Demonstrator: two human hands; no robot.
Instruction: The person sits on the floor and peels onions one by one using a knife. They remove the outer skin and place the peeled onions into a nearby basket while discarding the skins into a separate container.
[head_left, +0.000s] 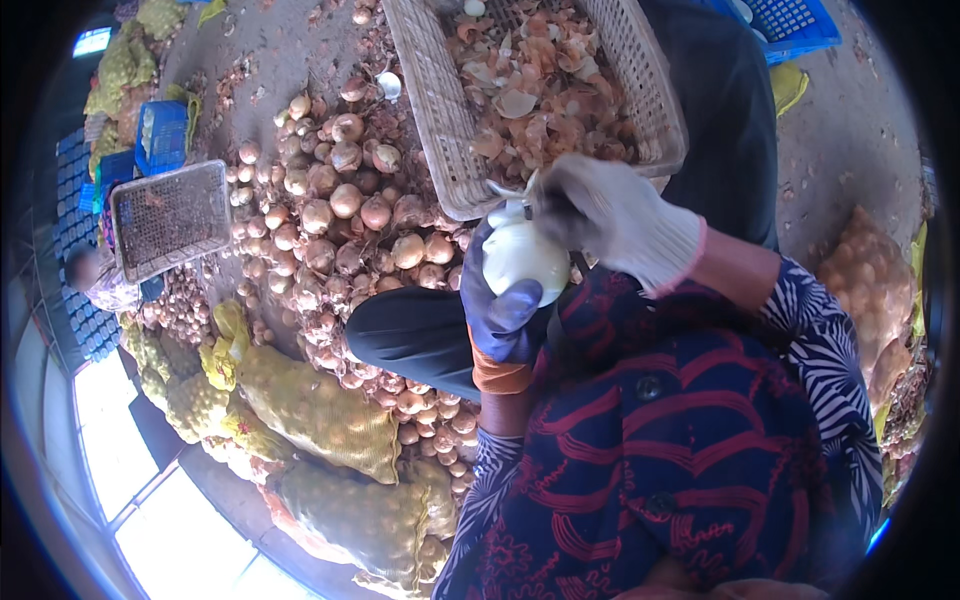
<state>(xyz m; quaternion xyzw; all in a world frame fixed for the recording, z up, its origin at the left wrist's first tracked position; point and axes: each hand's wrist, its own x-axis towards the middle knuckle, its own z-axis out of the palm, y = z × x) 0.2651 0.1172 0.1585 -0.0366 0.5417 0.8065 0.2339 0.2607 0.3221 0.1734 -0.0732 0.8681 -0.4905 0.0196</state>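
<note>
My left hand (502, 300), in a purple and orange glove, is wrapped around a peeled white onion (525, 262) above my lap. My right hand (592, 217), in a white knitted glove with dark, soiled fingers, is bent at the onion's top right. Its fingertips are partly hidden, and I cannot tell what they grip. Pale stem or skin strips stick up at the onion's top. Just beyond the hands is a dirty plastic crate (442, 127) with loose onion skins (532, 90) in it. Unpeeled onions (345, 201) lie heaped on the floor to its left.
Filled yellow mesh sacks (322, 405) lie at lower left, and a mesh sack of onions (862, 277) stands at right. A person (112, 289) is at far left beside an upright-tilted crate (171, 221). Blue crates stand at upper left and upper right (802, 22).
</note>
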